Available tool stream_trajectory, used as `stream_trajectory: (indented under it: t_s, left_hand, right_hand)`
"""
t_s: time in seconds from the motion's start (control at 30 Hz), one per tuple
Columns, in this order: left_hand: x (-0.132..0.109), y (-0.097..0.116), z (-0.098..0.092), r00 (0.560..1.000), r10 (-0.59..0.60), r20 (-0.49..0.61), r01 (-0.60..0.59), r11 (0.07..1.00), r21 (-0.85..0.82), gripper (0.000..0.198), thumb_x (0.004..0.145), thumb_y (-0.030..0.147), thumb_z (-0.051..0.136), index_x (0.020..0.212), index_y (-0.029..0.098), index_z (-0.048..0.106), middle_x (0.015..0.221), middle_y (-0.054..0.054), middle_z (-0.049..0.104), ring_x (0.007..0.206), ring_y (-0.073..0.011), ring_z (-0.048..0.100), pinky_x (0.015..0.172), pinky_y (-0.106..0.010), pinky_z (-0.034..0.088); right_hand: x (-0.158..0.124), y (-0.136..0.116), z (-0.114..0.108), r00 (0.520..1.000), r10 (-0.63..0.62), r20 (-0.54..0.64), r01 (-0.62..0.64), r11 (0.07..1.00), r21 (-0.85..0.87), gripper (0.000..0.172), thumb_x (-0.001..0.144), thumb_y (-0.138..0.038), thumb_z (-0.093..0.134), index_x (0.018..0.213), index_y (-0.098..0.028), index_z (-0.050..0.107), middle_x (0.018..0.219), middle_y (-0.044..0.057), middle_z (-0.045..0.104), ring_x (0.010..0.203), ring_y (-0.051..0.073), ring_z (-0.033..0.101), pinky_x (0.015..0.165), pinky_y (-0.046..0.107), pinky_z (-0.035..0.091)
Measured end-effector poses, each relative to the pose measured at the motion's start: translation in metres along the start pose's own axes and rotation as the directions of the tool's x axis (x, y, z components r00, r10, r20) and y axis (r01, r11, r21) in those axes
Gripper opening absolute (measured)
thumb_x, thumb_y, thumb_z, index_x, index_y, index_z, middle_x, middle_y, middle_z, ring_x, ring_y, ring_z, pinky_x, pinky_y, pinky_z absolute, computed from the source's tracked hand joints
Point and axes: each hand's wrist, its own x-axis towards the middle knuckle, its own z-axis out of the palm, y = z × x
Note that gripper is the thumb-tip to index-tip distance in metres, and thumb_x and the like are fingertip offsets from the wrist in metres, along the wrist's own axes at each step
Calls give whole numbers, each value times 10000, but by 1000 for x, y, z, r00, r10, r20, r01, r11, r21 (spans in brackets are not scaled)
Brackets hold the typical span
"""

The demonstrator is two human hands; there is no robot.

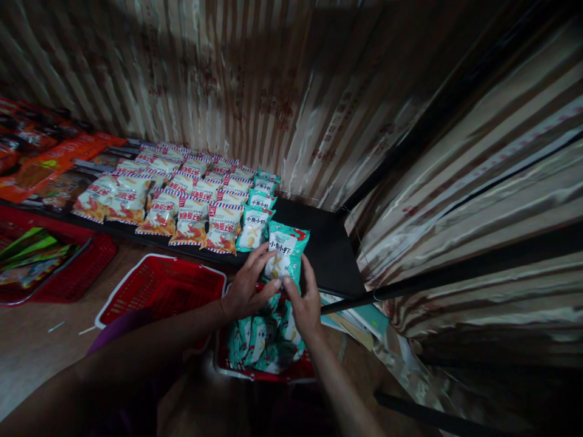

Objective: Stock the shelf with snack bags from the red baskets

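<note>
Both hands hold one teal snack packet (286,250) upright at the front edge of a black shelf (328,243). My left hand (246,285) pinches its left side, and my right hand (304,303) grips its lower right corner. Below my hands, a red basket (255,371) holds several more teal packets (264,340). A column of teal packets (255,226) lies on the shelf just left of the held one.
Rows of white and red snack packets (182,203) fill the shelf's left part. An empty red basket (159,288) and another red basket (64,276) with green packs sit on the floor. Striped curtains hang behind and at the right.
</note>
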Motion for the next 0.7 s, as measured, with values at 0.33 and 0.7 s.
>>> stream_trajectory:
  t_s: [0.33,0.7]
  left_hand:
    - [2,5,1,954,-269,135,300,820,-487,722,809,403,616,1417,184,294,1485,-138,307,1345,-313,321,1095,-436,303]
    - [11,1,-1,811,-496,311,534,411,-739,611,685,300,725,1239,157,511,1153,-114,633,1025,-272,599,850,-356,463]
  right_hand:
    - [-7,-13,3,904,-417,97,421,829,-368,498,913,-360,404,1401,-275,349,1452,79,379,1334,253,357,1066,483,324]
    - [-3,-4,3,972,-185,-148,164,976,-145,432,917,-368,417,1331,-248,416,1321,109,520,1106,209,557,916,417,452]
